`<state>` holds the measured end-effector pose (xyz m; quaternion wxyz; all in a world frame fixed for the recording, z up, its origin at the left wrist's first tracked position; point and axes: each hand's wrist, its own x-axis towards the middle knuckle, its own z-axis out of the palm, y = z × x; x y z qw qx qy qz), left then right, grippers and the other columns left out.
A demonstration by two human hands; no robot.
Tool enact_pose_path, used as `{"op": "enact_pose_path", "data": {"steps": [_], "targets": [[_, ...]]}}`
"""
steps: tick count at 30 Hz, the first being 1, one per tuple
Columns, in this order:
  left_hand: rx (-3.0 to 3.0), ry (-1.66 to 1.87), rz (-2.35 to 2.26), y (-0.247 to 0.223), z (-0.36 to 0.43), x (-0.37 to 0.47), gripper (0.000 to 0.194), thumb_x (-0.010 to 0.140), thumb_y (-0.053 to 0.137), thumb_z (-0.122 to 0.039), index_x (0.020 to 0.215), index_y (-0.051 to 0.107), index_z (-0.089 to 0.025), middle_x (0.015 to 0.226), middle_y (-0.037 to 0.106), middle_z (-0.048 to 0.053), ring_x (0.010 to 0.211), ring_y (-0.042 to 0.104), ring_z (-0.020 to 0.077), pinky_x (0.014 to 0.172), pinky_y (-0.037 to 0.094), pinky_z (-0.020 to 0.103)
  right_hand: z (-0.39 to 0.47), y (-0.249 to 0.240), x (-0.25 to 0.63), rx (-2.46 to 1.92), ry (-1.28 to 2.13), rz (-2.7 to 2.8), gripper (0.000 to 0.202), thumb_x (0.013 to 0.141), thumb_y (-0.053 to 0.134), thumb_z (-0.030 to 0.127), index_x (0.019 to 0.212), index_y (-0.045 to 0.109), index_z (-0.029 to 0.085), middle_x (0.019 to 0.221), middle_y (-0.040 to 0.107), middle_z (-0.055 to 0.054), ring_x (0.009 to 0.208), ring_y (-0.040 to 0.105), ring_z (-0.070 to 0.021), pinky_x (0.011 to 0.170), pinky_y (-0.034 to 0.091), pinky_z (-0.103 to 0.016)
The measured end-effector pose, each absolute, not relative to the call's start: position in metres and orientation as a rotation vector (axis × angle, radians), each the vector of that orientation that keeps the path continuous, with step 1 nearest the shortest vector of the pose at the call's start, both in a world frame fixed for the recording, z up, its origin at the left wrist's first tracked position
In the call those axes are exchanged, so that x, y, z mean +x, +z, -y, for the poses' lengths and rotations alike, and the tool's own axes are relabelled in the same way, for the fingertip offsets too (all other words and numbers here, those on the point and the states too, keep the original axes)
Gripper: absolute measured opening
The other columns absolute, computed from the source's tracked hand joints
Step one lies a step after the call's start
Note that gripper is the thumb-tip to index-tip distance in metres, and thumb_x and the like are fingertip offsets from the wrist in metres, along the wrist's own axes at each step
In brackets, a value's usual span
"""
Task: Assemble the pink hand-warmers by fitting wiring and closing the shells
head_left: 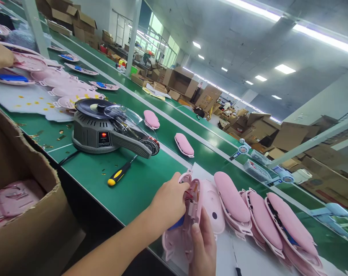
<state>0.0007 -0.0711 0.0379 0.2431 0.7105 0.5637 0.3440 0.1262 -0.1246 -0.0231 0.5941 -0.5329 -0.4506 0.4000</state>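
Both hands hold a pink plastic housing [194, 197] over the near edge of the green bench, its halves parted and wires showing inside. My left hand [170, 197] is closed at its upper part, fingertips by the wires. My right hand [204, 243] grips the housing from the right and below, thumb on its edge. A blue block [176, 223] shows partly behind my left hand. Right beside the hands lies a pink shell [211, 203] with a dark round spot. Farther right, several pink housings [232, 195] lean in a row on a white sheet.
A grey tape dispenser [96, 130] and a yellow-black screwdriver [119, 174] lie left of my hands. Another screwdriver [237, 268] lies near right. An open cardboard box [24, 230] stands at near left. At far left another person's hand [0, 56] holds a pink part. Light-blue handheld fans [281, 176] lie right.
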Motion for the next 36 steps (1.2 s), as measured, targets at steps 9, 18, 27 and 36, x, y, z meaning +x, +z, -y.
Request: {"op": "enact_pose_path", "data": {"steps": [9, 18, 27, 36], "targets": [[1.426, 1.314, -1.069, 0.029, 0.072, 0.004, 0.08, 0.068, 0.055, -0.008, 0.142, 0.034, -0.028, 0.12, 0.058, 0.006, 0.107, 0.055, 0.0258, 0.096, 0.04, 0.039, 0.128, -0.011, 0.125, -1.271, 0.916, 1.114, 0.056, 0.079, 0.066, 0.049, 0.127, 0.054, 0.022, 0.128, 0.063, -0.009, 0.11, 0.063, -0.0249, 0.086, 0.052, -0.033], [0.666, 1.228, -0.443, 0.006, 0.055, 0.017, 0.06, 0.07, 0.069, -0.054, 0.115, 0.045, -0.024, 0.091, 0.063, 0.0, 0.075, 0.061, 0.0134, 0.074, 0.047, 0.028, 0.126, -0.009, 0.137, -1.32, 0.971, 1.195, 0.052, 0.081, 0.063, 0.053, 0.122, 0.059, 0.021, 0.133, 0.059, -0.009, 0.121, 0.057, -0.0258, 0.095, 0.049, -0.036], [0.433, 1.169, -0.336, 0.005, 0.058, 0.025, 0.058, 0.07, 0.073, -0.053, 0.113, 0.054, -0.021, 0.093, 0.065, 0.003, 0.079, 0.062, 0.015, 0.076, 0.048, 0.028, 0.12, -0.008, 0.153, -1.327, 1.069, 1.232, 0.046, 0.084, 0.062, 0.049, 0.122, 0.06, 0.022, 0.13, 0.061, -0.007, 0.125, 0.052, -0.0253, 0.1, 0.045, -0.036], [0.413, 1.234, -0.409, 0.012, 0.06, 0.033, 0.024, 0.077, 0.069, -0.043, 0.09, 0.063, -0.024, 0.072, 0.062, -0.003, 0.063, 0.054, 0.0108, 0.063, 0.042, 0.023, 0.112, -0.009, 0.156, -1.356, 1.033, 1.248, 0.048, 0.082, 0.063, 0.049, 0.122, 0.062, 0.022, 0.135, 0.058, -0.008, 0.119, 0.058, -0.0265, 0.096, 0.05, -0.037]]}}
